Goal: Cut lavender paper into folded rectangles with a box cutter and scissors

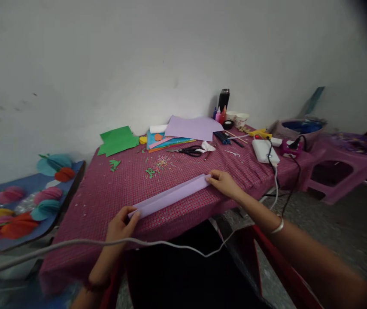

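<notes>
A long folded strip of lilac paper [173, 196] lies on the red checked tablecloth [106, 193] near the table's front edge. My left hand [120, 225] pinches its near left end, fingers closed on the paper. My right hand [223, 182] presses and grips the far right end with the fingers curled over the fold. A silver bangle [278, 226] sits on my right wrist.
Black scissors [191, 150], green paper [118, 140], a stack of coloured sheets [170, 140], a lilac sheet [193, 127], pens, glue bottles, cups and a yellow glue gun [260, 134] lie further back. A white cable [170, 245] crosses in front. Paper flowers [19, 223] rest left; a pink stool [347, 165] stands right.
</notes>
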Demonstrator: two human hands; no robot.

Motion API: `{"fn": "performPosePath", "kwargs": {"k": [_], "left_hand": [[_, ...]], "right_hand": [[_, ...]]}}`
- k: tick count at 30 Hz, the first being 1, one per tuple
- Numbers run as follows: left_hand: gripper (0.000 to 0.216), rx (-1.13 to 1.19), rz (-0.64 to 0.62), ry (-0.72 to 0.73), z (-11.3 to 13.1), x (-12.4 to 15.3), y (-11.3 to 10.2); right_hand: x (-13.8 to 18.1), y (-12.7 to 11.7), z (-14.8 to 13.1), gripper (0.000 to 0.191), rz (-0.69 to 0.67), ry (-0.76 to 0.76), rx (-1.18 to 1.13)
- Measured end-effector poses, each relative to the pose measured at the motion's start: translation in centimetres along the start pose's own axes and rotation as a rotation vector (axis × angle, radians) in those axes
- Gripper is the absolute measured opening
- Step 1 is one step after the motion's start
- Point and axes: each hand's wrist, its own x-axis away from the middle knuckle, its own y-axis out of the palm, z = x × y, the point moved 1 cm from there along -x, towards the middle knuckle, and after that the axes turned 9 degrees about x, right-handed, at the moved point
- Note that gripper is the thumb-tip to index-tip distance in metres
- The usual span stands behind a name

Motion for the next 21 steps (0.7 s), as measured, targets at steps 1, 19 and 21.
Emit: {"fn": "performPosePath", "kwargs": {"k": [1,19,21], "left_hand": [[0.033,-0.032,-0.011,0.002,0.1,-0.3,0.2],[0.033,-0.659,-0.124,-0.131,1.7,-1.9,1.8],[0.034,-0.669,-0.129,-0.144,2.0,-1.9,1.8]], "right_hand": [[-0.3,0.2,-0.2,0.025,0.016,0.022,0.037],[-0.6,0.7,-2.8,0.024,0.0,0.149,0.485],[-0.7,0.7,-2.9,0.024,-0.009,0.158,0.492]]}}
